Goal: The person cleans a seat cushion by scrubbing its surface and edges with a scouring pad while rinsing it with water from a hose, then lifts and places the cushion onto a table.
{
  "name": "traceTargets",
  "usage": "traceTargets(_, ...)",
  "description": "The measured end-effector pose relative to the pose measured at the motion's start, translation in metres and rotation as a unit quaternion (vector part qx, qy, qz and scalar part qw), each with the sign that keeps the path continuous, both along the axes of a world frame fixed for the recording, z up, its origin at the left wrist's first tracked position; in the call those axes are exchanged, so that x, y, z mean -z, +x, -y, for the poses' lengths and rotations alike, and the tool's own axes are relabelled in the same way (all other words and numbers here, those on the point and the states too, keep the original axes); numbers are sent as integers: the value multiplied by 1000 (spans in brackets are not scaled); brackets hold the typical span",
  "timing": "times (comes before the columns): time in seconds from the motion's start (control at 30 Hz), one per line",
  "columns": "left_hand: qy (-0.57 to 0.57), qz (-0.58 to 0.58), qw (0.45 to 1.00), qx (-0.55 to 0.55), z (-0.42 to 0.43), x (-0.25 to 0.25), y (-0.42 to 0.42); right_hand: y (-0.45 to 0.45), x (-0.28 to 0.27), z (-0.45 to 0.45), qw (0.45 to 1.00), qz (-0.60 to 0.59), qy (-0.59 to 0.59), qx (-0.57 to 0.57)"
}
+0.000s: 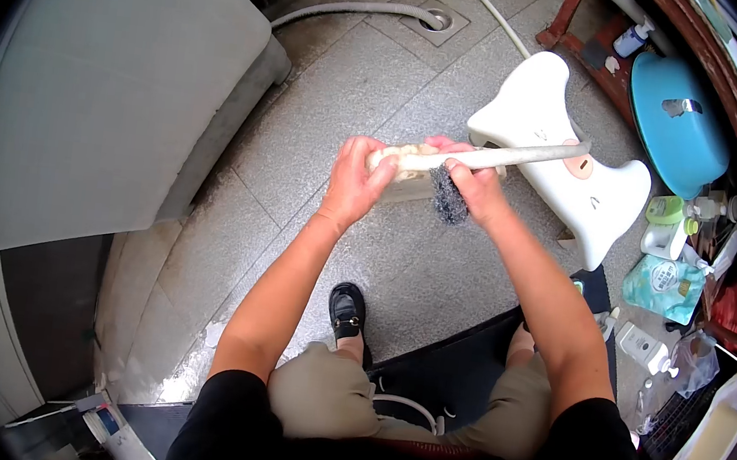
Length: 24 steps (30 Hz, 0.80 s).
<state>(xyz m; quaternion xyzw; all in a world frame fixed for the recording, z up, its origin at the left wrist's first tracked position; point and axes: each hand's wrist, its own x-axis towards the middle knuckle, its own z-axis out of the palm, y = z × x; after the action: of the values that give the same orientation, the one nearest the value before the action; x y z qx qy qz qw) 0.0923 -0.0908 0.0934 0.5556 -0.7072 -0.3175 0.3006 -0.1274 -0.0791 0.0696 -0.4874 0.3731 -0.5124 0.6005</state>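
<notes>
My left hand (358,179) is closed around the left end of a pale, tube-like bar (522,155), its thumb along the near side. Lumpy cream-coloured material (404,155) shows at that end. My right hand (472,180) grips farther along the bar and holds a dark grey mesh scouring pad (450,199), which hangs below the fingers. To the right, the bar reaches over the white stool (538,95) and bends at its far end. Behind my hands is a pale boxy piece (405,189); whether it joins the bar I cannot tell.
A grey-green cabinet-like block (120,93) stands at left. A grey hose (348,10) runs into the floor drain (438,22). On the right are a blue basin (675,129), a teal refill pouch (664,287), a white pump bottle (646,348) and several other bottles. My black shoe (346,311) is on the tiled floor.
</notes>
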Motion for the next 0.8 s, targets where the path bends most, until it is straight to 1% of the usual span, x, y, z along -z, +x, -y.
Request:
traceTargets(0.03,31,-28,999,23,5,-4,2,0,0,0,1000,23,1,3)
traceTargets(0.1,51,-7,999,19,14,-11,-1,0,-1,-2,999,48,5,5)
traceTargets(0.17,70,12,997,14,24,-20,-13,-3,-2,2,1000,-22,0,16)
traceTargets(0.23,49,150,985,-72,29,-25,-31,-1,0,1,999,-18,-3,28)
traceTargets(0.27,50,147,985,-74,24,-24,-32,1,1,1,999,-16,-13,42)
traceTargets(0.33,6,60,997,-44,11,-22,-30,-2,1,1,999,-10,-4,34)
traceTargets(0.37,6,61,997,-42,11,-18,-26,-5,1,3,1000,-2,8,30)
traceTargets(0.43,-113,33,990,79,11,-14,-17,-6,1,6,1000,8,3,27)
traceTargets(0.47,-106,34,991,80,10,-9,-16,-5,2,3,1000,19,4,17)
traceTargets(0.5,14,30,997,72,12,-20,-16,-4,-6,2,1000,-11,19,22)
traceTargets(0.53,128,25,989,64,20,-31,-16,-4,-4,4,999,14,30,16)
traceTargets(0.57,126,77,987,69,25,-35,-20,-4,-5,4,999,20,36,25)
traceTargets(0.63,137,89,984,70,31,-42,-26,-4,-9,3,998,21,43,36)
traceTargets(0.7,149,102,981,71,38,-37,-28,-3,-14,3,990,42,119,64)
traceTargets(0.77,149,-21,988,-23,47,-15,-23,2,-19,7,988,40,124,81)
traceTargets(0.8,149,-22,988,-26,44,-7,-17,5,-20,9,986,39,131,98)
